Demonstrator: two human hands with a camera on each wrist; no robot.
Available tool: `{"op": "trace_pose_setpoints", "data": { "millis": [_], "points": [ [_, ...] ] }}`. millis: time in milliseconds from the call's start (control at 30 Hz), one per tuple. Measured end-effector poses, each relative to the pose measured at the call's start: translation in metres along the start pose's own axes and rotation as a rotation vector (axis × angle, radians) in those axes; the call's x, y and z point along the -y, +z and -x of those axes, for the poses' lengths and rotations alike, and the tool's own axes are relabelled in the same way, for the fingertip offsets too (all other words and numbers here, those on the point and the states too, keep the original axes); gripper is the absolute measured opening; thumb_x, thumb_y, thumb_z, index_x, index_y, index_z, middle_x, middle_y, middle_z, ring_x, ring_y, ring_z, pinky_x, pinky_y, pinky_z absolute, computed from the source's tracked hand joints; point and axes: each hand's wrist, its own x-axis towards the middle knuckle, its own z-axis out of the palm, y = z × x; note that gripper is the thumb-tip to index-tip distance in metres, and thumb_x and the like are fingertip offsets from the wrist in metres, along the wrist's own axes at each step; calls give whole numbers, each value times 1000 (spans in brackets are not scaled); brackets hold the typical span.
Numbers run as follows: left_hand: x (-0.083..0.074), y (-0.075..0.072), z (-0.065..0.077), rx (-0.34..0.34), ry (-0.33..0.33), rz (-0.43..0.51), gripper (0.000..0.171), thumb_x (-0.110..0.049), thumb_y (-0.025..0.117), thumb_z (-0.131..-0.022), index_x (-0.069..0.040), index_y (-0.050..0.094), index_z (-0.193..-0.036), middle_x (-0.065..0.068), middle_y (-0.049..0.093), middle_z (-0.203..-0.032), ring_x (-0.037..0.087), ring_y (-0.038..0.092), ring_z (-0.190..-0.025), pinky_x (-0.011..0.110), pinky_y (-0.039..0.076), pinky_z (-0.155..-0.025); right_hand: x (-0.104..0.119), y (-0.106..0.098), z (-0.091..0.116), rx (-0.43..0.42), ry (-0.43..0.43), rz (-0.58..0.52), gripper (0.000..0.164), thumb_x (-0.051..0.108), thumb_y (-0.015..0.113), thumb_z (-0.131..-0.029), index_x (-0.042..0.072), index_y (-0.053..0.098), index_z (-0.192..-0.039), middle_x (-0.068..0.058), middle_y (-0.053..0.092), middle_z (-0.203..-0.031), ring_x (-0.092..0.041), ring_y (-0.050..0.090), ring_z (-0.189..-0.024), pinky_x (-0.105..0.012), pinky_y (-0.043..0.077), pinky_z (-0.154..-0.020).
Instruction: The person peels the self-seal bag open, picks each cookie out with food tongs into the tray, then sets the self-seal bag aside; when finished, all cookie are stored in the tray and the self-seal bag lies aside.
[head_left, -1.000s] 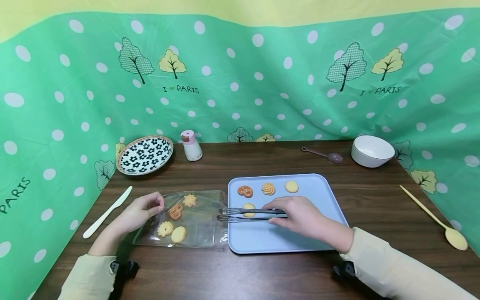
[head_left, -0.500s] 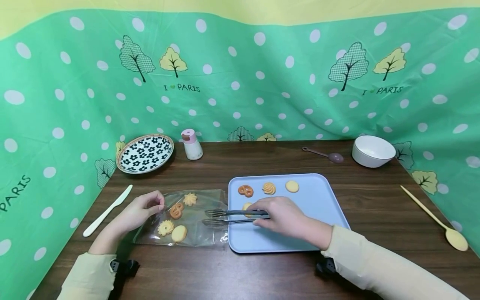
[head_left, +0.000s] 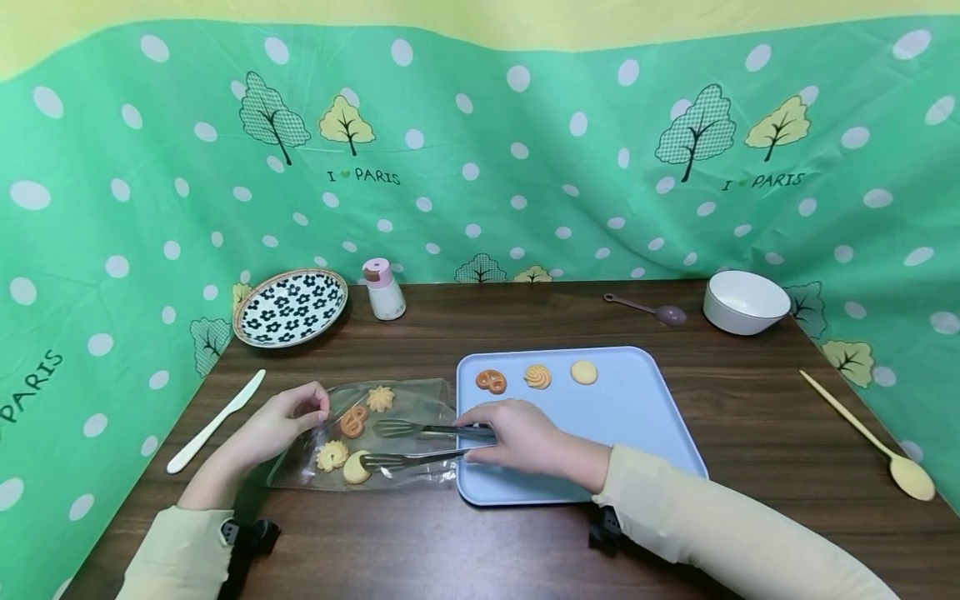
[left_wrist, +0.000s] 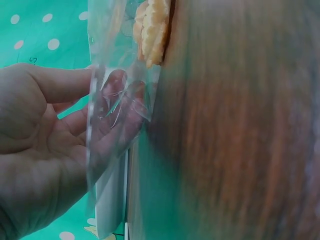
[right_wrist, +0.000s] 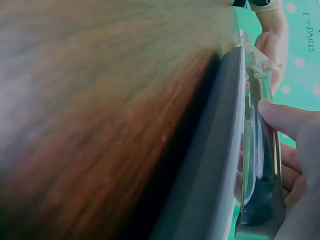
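Observation:
In the head view my left hand [head_left: 288, 425] pinches the left edge of a clear plastic bag [head_left: 412, 400]. The left wrist view shows the thumb on one side of the film and fingers behind it. Inside the bag lie a star-shaped cookie [head_left: 380, 398], a pretzel cookie [head_left: 353, 422], a scalloped cookie [head_left: 332, 456] and a round cookie [head_left: 354, 469]. My right hand [head_left: 517, 442] grips metal tongs [head_left: 427, 457] with fork-like tips spread apart. Those tips overlap the bag's right half, one reaching the round cookie's edge; whether they are inside the bag I cannot tell.
A light blue tray [head_left: 622, 425] under the right hand bears a pretzel cookie [head_left: 491, 382], a swirl cookie [head_left: 537, 377] and a round cookie [head_left: 583, 372]. Around it are a white knife [head_left: 217, 421], a patterned plate [head_left: 291, 308], a shaker [head_left: 384, 292], a bowl [head_left: 746, 304] and spoons [head_left: 911, 477].
My right hand has moved left with the tongs, whose tips went from the bag's right edge to over the cookies and spread wider. The hand now hides another round cookie on the tray.

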Motion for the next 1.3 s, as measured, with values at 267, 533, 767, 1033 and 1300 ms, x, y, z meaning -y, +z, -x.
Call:
{"op": "trace_pose_setpoints", "data": {
  "millis": [267,533,767,1033,1300],
  "points": [
    [1,2,0,-7,21,1,5,-8,60,-91,-10,55,-91,5,59,-88,21,54,-86,32,43,-73,0,0,-8,37,-35,59,44,39,73,-81,24,63,-122,7,64,-120,-8,61,-107,-29,50,-81],
    [-1,2,-1,-1,17,19,6,-9,60,-91,-12,56,-91,3,59,-89,21,54,-87,33,43,-75,-3,2,-20,70,-93,75,45,39,71,-83,26,61,-125,7,62,-125,-7,56,-115,-31,50,-85],
    [-1,1,0,3,8,1,5,-10,60,-91,-12,56,-91,2,59,-90,20,54,-88,34,42,-77,0,0,-24,78,-110,93,40,39,70,-84,28,62,-122,8,62,-124,-6,56,-116,-32,51,-85],
    [-1,1,0,10,14,6,4,-11,59,-92,-11,55,-92,3,58,-88,21,53,-86,32,43,-73,-9,-9,-14,42,-67,95,39,38,70,-84,27,63,-121,12,64,-118,-4,63,-91,-28,50,-71],
    [-2,2,0,10,17,-3,6,-10,59,-92,-13,55,-92,2,59,-89,20,54,-87,31,43,-74,-12,-8,-8,9,-16,123,40,38,71,-83,25,64,-120,8,65,-118,-6,62,-97,-30,51,-75]
  ]
}}
